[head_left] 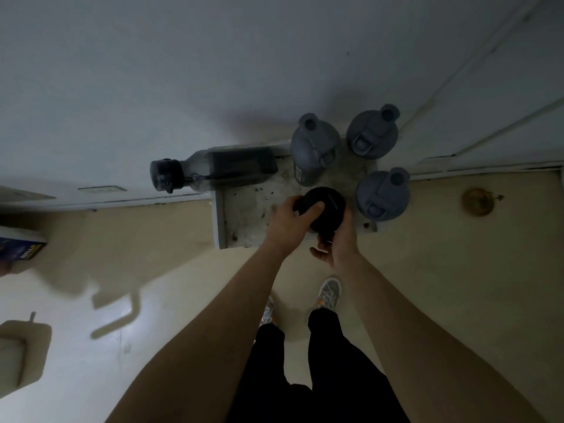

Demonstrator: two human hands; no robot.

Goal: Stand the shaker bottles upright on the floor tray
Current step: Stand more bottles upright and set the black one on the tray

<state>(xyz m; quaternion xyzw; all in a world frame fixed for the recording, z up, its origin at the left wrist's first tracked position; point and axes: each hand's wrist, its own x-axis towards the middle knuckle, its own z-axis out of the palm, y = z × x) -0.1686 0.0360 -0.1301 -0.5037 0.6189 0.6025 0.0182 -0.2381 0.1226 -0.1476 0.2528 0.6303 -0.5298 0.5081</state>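
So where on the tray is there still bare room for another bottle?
Bare patch: the tray left half, between the lying bottle and the near rim. Crowded: the right half, where three grey shakers ring the black shaker held by both hands.

The black bottle shows only its lid from above — its body is hidden beneath the lid and behind the left hand and right hand, so whether its base touches the tray cannot be told. The right hand's fingers are mostly out of sight under the bottle. A blue box is cut off by the left edge, its print too blurred to read — as is the lettering on the nearest grey bottle
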